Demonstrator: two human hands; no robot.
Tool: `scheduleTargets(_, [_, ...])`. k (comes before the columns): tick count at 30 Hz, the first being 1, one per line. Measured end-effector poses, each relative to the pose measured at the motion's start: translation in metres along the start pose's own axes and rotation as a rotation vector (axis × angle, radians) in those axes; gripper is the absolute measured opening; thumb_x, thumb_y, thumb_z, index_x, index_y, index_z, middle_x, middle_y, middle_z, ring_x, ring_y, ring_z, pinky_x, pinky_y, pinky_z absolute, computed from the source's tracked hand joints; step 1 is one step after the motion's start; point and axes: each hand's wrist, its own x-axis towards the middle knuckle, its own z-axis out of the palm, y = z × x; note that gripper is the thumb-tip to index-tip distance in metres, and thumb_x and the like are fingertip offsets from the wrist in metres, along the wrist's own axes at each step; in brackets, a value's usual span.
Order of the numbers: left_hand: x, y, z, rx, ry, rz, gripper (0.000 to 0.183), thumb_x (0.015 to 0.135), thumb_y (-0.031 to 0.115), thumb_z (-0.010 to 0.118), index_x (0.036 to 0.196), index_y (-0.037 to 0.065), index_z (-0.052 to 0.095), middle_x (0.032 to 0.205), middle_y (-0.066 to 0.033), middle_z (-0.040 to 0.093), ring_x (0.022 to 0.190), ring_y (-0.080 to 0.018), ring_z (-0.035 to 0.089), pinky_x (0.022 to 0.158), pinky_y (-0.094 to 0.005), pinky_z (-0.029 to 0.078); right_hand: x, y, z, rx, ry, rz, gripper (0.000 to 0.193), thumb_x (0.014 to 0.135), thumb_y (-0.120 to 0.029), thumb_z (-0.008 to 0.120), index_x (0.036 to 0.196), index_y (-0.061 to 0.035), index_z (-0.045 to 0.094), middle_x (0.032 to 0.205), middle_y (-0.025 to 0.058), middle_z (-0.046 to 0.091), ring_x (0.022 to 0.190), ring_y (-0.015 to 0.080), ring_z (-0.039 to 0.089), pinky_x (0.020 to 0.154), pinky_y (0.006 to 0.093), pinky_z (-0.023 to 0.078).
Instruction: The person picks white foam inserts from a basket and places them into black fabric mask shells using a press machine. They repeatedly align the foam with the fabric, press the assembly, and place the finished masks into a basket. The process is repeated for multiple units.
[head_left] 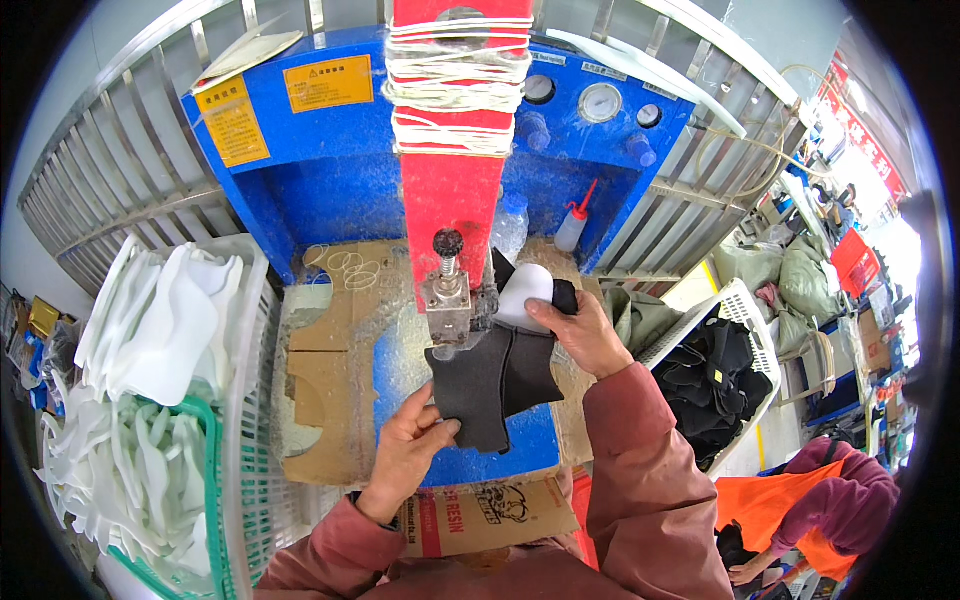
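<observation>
A black fabric piece [475,395] lies under the metal head [448,300] of a machine, above its blue table [535,445]. My left hand [412,440] pinches the lower left edge of the fabric between thumb and fingers. At the upper right my right hand [585,335] is closed on a smooth white pad [523,292], its thumb on top; black fabric shows around and behind the pad. A seam or fold runs down between two panels of the black piece. The machine head hides part of the fabric's upper left edge.
A white crate [255,400] of curved white sheets stands left; a white basket [770,335] of black pieces stands right. A red machine arm [450,200] wound with white cord hangs ahead. Behind it are a clear bottle [508,228] and a red-tipped bottle [573,225]. Another person [820,500] works lower right.
</observation>
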Motion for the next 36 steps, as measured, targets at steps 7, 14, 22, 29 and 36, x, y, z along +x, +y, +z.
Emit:
scheduleTargets(7, [0.004,0.012,-0.006,0.035,-0.01,-0.06,0.059,0.098,0.001,0.058,0.152,0.002,0.033,0.11,-0.0073,0.067,0.094,-0.0108,0.062,0.082,-0.0273,0.054,-0.004,-0.007,0.004,0.046,0.037,-0.034,0.03,0.091,-0.031,0.075,0.096,-0.0012,0.07,0.079,-0.0063,0.058,0.071,0.0052,0.047,0.062,0.0267,0.039])
scheduleTargets(14, [0.021,0.017,-0.017,0.105,-0.013,-0.095,0.057,0.099,0.001,0.057,0.151,0.002,0.035,0.109,-0.0071,0.065,0.096,-0.0121,0.062,0.084,-0.0289,0.054,0.0,-0.009,0.003,-0.018,0.059,-0.046,0.033,0.094,-0.033,0.07,0.1,-0.0001,0.072,0.08,-0.006,0.059,0.074,0.0059,0.049,0.066,0.0284,0.043])
scheduleTargets(22, [0.042,0.027,-0.021,0.073,-0.049,-0.057,0.055,0.098,-0.001,0.054,0.151,0.007,0.04,0.107,-0.0031,0.066,0.093,-0.0089,0.061,0.082,-0.0255,0.052,0.009,-0.004,0.002,-0.023,0.135,-0.018,0.032,0.094,-0.031,0.071,0.097,0.0009,0.072,0.079,-0.0059,0.059,0.073,0.0058,0.049,0.065,0.0281,0.043])
scheduleTargets(29, [0.067,0.033,-0.034,0.203,-0.111,-0.022,0.054,0.099,-0.002,0.053,0.15,0.003,0.038,0.104,-0.0054,0.064,0.096,-0.0118,0.062,0.086,-0.0293,0.055,0.02,0.0,0.006,0.09,0.195,-0.103,0.034,0.09,-0.032,0.076,0.102,-0.0008,0.07,0.079,-0.0064,0.057,0.07,0.0049,0.046,0.06,0.0255,0.038])
scheduleTargets(36, [0.088,0.04,-0.043,0.236,-0.108,0.007,0.047,0.099,-0.001,0.051,0.145,0.001,0.043,0.111,-0.0071,0.067,0.098,-0.0126,0.063,0.086,-0.0297,0.054,0.028,-0.005,0.002,0.087,0.203,-0.092,0.034,0.09,-0.033,0.075,0.101,-0.0009,0.071,0.078,-0.0059,0.057,0.068,0.0048,0.047,0.059,0.0254,0.038])
